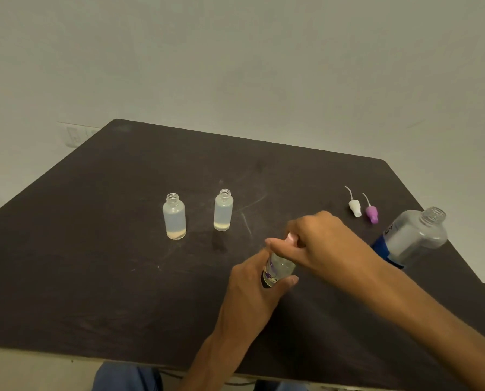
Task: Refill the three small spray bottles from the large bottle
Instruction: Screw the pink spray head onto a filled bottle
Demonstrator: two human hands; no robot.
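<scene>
Third small bottle (280, 268) sits near the table's front centre, upright or slightly tilted, hard to tell under the hands. Clear body, dark purple-and-white label on its left side. Left hand (252, 286) wraps its lower body, thumb curled round the front, fingers behind. Right hand (317, 238) comes in from above, fingers pinching the pale pink spray top (290, 237) at the neck. Whether that top is seated or loose: cannot tell.

Two more small bottles stand upright further back and left, both uncapped, threads bare. Left bottle (174, 216) has a thin layer of pale liquid at the bottom; middle bottle (223, 210) the same. They stand apart, not touching.

Right of the hands, two spray heads lie on the table with dip tubes pointing away: white head (355, 208) and purple head (371, 213), just beside each other.

Large bottle (413, 235) at the right edge, uncapped, clear top half, blue label lower down, partly behind the right forearm. It looks tilted in this wide view.

Table (94, 249) is dark, scuffed. Pale wall (235, 66) behind. Blue trouser leg (125, 378) shows below the front edge.
</scene>
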